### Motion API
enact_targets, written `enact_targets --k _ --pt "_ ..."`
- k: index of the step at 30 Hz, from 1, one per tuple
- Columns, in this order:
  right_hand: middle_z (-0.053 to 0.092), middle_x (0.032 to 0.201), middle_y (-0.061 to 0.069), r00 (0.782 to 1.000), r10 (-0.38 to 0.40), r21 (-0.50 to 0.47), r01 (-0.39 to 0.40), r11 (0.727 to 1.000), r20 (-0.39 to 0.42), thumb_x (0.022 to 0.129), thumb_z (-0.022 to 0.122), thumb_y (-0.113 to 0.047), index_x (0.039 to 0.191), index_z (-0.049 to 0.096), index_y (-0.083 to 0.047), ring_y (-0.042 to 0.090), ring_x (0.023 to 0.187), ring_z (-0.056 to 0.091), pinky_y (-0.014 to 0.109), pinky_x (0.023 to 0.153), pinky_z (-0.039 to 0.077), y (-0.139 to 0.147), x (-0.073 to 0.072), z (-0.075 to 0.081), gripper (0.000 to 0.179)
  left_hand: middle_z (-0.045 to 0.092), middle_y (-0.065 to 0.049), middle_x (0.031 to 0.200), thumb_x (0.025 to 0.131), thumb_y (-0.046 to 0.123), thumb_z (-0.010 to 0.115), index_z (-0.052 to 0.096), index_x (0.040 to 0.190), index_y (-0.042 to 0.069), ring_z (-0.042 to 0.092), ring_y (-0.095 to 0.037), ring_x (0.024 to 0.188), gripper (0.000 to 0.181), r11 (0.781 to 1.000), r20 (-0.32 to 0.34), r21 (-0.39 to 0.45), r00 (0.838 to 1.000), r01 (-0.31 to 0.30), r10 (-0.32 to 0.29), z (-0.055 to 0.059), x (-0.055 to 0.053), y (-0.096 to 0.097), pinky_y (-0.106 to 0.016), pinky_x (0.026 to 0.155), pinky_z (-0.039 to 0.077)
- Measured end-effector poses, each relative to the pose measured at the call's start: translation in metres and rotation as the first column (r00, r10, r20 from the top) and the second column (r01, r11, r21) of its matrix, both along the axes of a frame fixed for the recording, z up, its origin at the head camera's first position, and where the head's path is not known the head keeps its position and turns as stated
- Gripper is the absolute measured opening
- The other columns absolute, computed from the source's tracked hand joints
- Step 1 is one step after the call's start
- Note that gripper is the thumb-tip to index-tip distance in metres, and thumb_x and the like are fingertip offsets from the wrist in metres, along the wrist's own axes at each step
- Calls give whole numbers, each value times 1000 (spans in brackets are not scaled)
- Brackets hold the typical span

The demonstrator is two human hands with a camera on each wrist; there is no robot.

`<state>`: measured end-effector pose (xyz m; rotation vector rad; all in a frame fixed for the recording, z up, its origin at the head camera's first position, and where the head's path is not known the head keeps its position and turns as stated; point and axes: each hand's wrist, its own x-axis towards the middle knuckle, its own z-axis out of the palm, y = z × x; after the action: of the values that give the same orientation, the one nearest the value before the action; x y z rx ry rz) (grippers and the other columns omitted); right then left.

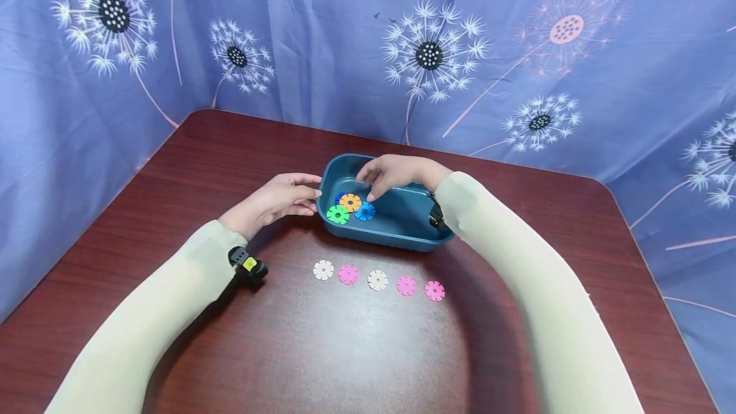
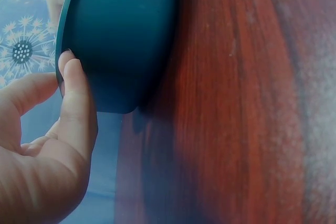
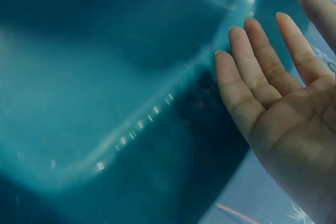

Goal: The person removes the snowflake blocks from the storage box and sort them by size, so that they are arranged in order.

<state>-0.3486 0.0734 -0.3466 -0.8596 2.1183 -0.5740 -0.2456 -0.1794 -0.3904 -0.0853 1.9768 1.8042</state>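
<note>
Row seemingly part-done: five pink and white notched plastic discs (image 1: 374,277) out.
Four multicoloured ones (image 1: 345,200) left in the blue plastic tray (image 1: 379,237), toward the table's (image 1: 566,229) far edge; left hand (image 1: 282,197) pinches tray's left rim, right hand (image 1: 397,170) spread inside, empty.

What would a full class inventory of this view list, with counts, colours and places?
Table: one, red-brown, centre and foreground
Tray: one, teal, on table
Green disc: one, green, in tray
Orange disc: one, orange, in tray
Blue discs: two, blue, in tray
White discs: two, white, on table, nearer than tray
Pink discs: three, pink, same row
Curtain: at least one, patterned blue, behind table
Sleeves: two, pale, lower left and right
Wrist devices: two, black, at sleeve ends
Left grip: one, bare, holding tray's left rim
Right grip: one, bare, over tray
</note>
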Motion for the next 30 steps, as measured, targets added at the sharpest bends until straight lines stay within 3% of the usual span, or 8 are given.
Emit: enact_targets --k 8,18,30 --pt "53 148 22 999 31 -7 -31 999 -32 96 69 -10 144 53 -3 34 136 53 46 116 49 -13 0 -22 51 68 3 78 101 7 57 37 154 -5 65 -6 68 57 1000 3 3 1000 6 -6 -1 1 0 -16 68 61" --pt "58 133 19 988 60 -7 -62 998 -145 94 73 -12 135 61 -4 28 115 56 37 102 54 -21 1 -33 44 68 3 78 101 7 57 38 154 -5 65 -5 68 57 1000 -3 4 1000 9 -9 1 0 -1 -17 70 62" --pt "61 106 12 976 3 -6 -4 1000 -216 90 78 -12 113 61 -3 22 97 53 29 84 52 -26 6 -40 30 69 2 81 101 7 57 39 153 -4 66 -6 69 55 1000 -1 1 1000 -1 1 -1 0 0 -18 69 62"
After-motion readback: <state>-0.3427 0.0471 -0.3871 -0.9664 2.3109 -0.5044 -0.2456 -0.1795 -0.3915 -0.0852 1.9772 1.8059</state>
